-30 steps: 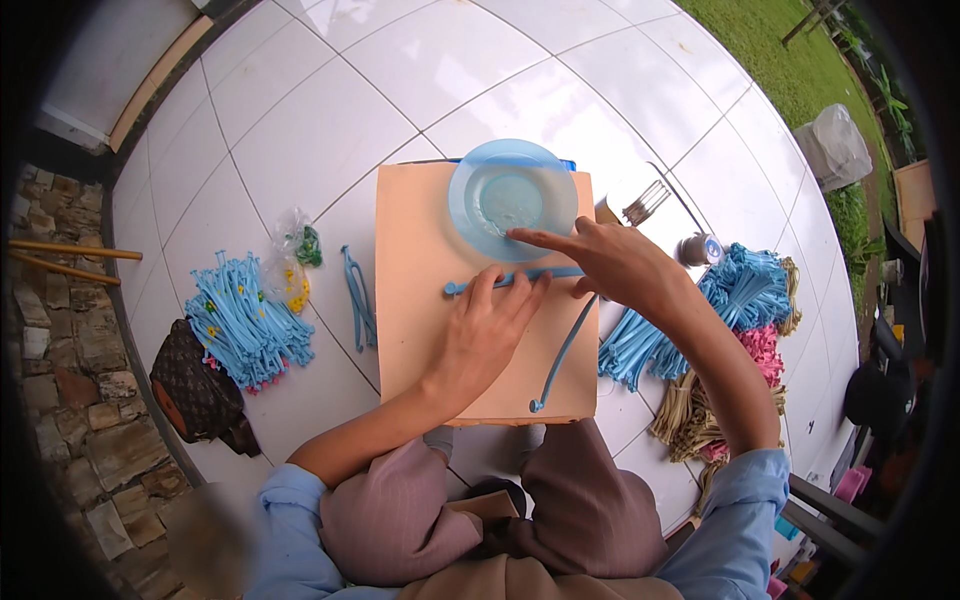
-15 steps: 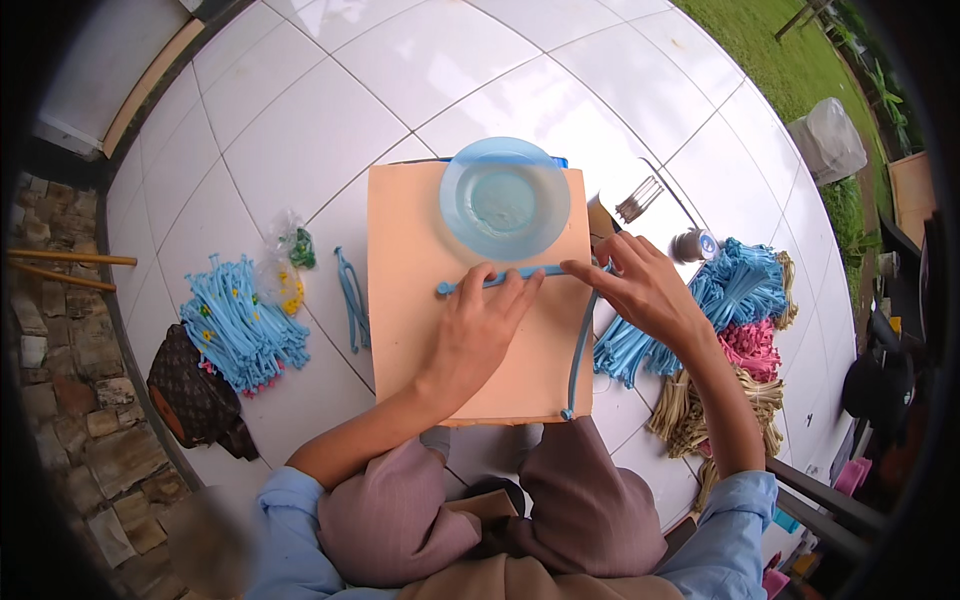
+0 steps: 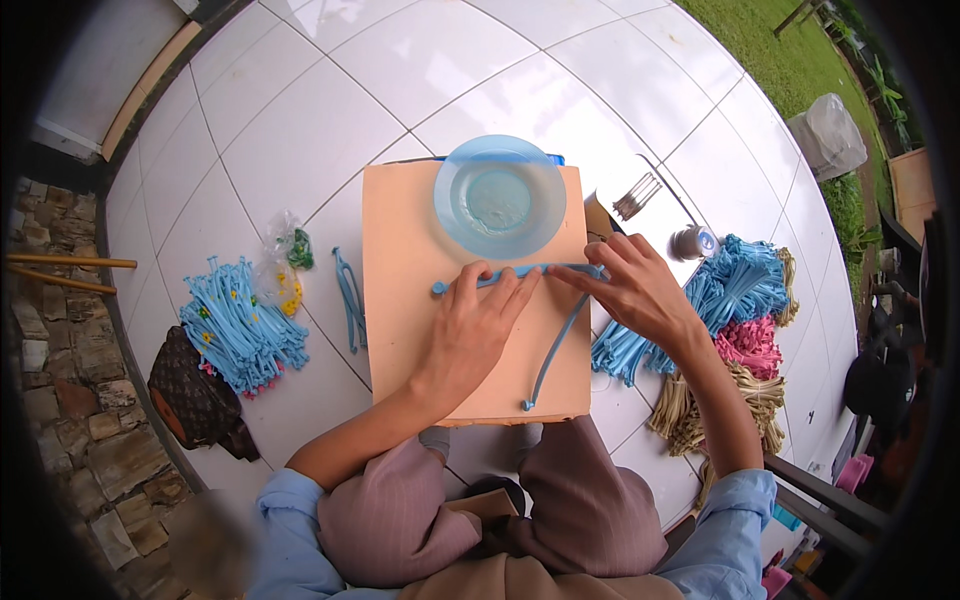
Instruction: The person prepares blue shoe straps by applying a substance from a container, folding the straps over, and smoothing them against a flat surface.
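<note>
A light blue cord (image 3: pixel 558 340) with knobbed ends lies across a peach-coloured board (image 3: pixel 430 380) over my lap. My left hand (image 3: pixel 465 335) presses its upper stretch against the board, fingers closed over it near one knobbed end. At the board's right edge, my right hand (image 3: pixel 640 290) pinches the cord where it bends back. From that bend the loose part curves down to its other knob, near the board's front edge. Beyond my hands stands a translucent blue bowl (image 3: pixel 548 205), with what looks like clear liquid in it.
Left are a pile of blue cords (image 3: pixel 245 325), plastic bags of green and yellow bits (image 3: pixel 291 290), a single folded cord (image 3: pixel 349 300) and a brown patterned bag (image 3: pixel 190 390). Right are blue bundles (image 3: pixel 740 285), pink (image 3: pixel 750 348) and beige (image 3: pixel 755 395) ones, and a small tin (image 3: pixel 692 243).
The loose length of cord has swung left, its knobbed end now lying further in on the board. Both hands keep nearly the same places and hold on the cord.
</note>
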